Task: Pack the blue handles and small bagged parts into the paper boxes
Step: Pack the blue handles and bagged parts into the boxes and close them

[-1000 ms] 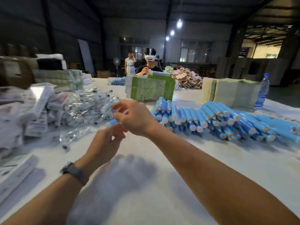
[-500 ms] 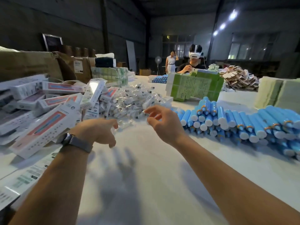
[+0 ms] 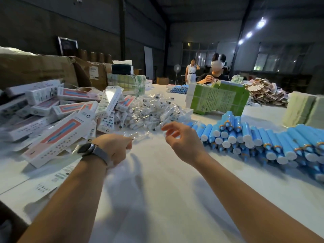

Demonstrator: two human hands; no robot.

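Note:
My left hand (image 3: 114, 148), with a watch on its wrist, hangs palm down, and its curled fingertips pinch the near end of a clear small bagged part (image 3: 138, 135) lying on the white table (image 3: 157, 199). My right hand (image 3: 182, 139) hovers just right of it with loosely curled fingers and holds nothing. Behind both hands is the heap of bagged parts (image 3: 149, 111). Stacked blue handles (image 3: 254, 137) with white caps stretch to the right. Paper boxes (image 3: 59, 135), white with a pink panel, are piled at the left.
Flat printed sheets (image 3: 52, 179) lie at the near left edge. A green carton block (image 3: 217, 100) stands mid-table, and pale stacked packs (image 3: 305, 109) at the far right. Brown cartons (image 3: 35, 67) rise at the left. A person sits across the table and another stands behind.
The view has swung left, bringing the boxes into sight. The blue handle held between my hands a second ago is gone from them. My left hand has reached forward to the bagged part.

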